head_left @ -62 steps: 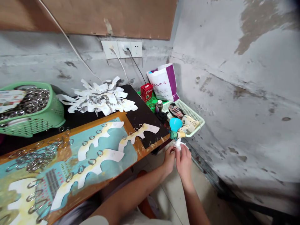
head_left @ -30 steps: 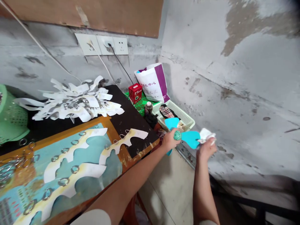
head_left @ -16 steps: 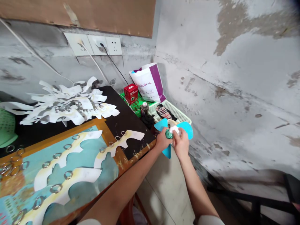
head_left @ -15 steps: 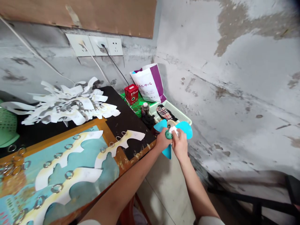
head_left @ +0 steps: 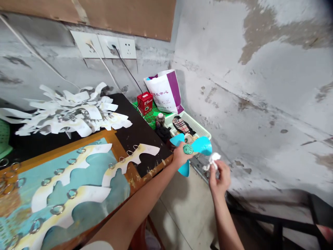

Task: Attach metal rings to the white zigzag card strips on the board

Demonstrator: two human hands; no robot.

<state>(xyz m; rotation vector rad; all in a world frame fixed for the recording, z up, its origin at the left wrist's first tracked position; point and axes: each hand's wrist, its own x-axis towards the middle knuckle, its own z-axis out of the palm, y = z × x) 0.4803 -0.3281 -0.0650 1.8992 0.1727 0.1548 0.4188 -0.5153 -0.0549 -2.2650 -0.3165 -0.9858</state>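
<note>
Well, on the black table point(head_left: 137, 135) by the stained wall point(head_left: 260, 86) I count three ringed strips point(head_left: 70, 198); my left fingers point(head_left: 179, 152) clench one blue fan point(head_left: 203, 146), my right fingers point(head_left: 213, 170) pinch one tissue point(head_left: 212, 161).

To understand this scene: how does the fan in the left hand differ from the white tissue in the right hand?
The blue fan has three stiff blades and a green hub; the white tissue is crumpled, with no fixed shape. The fan is larger than the tissue. The left hand grips the fan; the right hand pinches the tissue with its fingertips. Both are held in the air.
</note>
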